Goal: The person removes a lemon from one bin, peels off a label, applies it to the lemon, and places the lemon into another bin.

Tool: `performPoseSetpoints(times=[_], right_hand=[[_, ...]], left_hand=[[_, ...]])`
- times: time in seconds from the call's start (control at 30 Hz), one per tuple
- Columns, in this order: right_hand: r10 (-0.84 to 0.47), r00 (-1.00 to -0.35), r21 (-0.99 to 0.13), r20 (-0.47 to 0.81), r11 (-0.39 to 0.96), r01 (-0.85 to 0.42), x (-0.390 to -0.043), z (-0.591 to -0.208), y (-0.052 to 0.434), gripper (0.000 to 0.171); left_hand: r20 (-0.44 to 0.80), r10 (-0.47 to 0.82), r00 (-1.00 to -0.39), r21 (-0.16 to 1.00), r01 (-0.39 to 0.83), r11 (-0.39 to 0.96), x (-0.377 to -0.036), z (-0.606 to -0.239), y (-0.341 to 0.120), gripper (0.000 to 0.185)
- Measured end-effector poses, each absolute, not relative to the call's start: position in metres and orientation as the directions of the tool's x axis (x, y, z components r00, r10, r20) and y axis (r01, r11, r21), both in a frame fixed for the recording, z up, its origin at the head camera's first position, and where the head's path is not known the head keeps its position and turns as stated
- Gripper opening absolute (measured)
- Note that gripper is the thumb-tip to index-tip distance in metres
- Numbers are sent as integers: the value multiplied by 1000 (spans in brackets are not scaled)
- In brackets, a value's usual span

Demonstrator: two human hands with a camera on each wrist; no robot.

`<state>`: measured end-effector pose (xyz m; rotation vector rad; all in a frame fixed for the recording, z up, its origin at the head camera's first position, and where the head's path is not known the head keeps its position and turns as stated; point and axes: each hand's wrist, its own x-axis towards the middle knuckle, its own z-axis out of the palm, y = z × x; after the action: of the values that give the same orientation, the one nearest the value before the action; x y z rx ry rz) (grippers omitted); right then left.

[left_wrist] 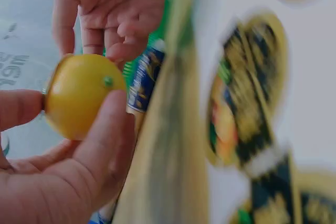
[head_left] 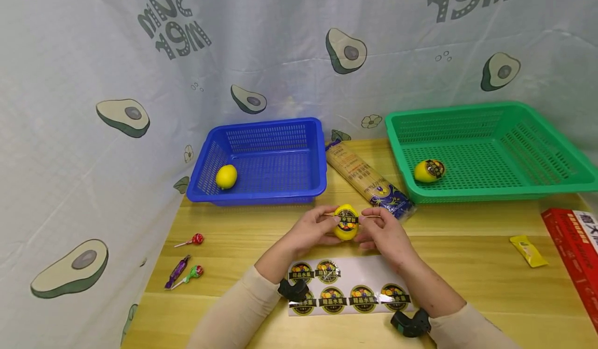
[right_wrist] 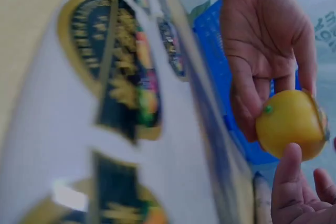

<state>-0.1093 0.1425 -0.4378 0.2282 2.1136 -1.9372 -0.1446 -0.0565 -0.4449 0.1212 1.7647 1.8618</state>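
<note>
From the head camera, the person's left hand (head_left: 312,230) and right hand (head_left: 384,235) meet over the pale wooden table (head_left: 467,281), both curled round one round, smooth yellow lemon (head_left: 346,223) that carries a dark oval sticker with a band across its top; the fingertips of each hand pinch the band's ends at the fruit's sides. Just below the hands lies one glossy white sticker sheet (head_left: 348,286) with about seven round dark-and-gold labels still on it. Two perforated plastic baskets stand at the back: a blue rectangular basket (head_left: 261,158) holding one plain lemon (head_left: 226,176), and a green rectangular basket (head_left: 486,149) holding one labelled lemon (head_left: 429,171). Between them lies one long packet of noodles in clear film with a dark blue end (head_left: 369,183). Two lollipops and one purple-wrapped sweet (head_left: 186,263) lie at the left, one small yellow sachet (head_left: 528,250) and one red box (head_left: 573,247) at the right. In the left wrist view, the left hand's thumb (left_wrist: 105,140) and fingers clasp the lemon, its green stem dot showing, with the right hand curled close above; the sticker sheet is blurred. In the right wrist view, the left hand cups the lemon from behind, and the right thumb (right_wrist: 286,182) rises just under it.
</note>
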Motion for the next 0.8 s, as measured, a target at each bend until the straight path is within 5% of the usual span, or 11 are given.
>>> performPoseSetpoints(times=[0.3,0.8], right_hand=[[-143,-985,-887,-94,461,18,-116,-409,139,53],[12,-983,-900,182,405,-162,-110,-420,126,41]], left_hand=[[-74,528,-846,968,-187,-165,-131,-418,-49,49],[55,488,-871,985,-33,-170,-129,-422,-52,48]])
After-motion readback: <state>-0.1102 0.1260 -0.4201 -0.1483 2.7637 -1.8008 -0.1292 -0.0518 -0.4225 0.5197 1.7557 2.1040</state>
